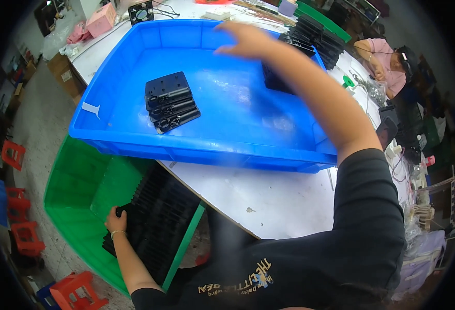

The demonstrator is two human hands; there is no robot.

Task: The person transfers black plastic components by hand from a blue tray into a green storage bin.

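My right hand (245, 40) is over the far side of a blue tray (201, 139), its fingers apart and nothing in them. Three flat black plastic parts (168, 89) lie overlapping on the tray's left side. More black parts (276, 80) are stacked at its right end, partly behind my forearm. At the lower left, my left hand (116, 221) reaches into a green bin (64, 188), its fingers closed round the edge of a black plastic part (120, 210). Beside it, many such parts stand in tight rows (157, 206); my fingertips are partly hidden.
The blue tray rests on a white table (248, 201), overlapping the green bin. Dark parts (315, 41) are piled beyond its right corner, and a fan (140, 11) stands behind it. A person in pink (385, 64) works at the right. Red stools (75, 293) stand on the left floor.
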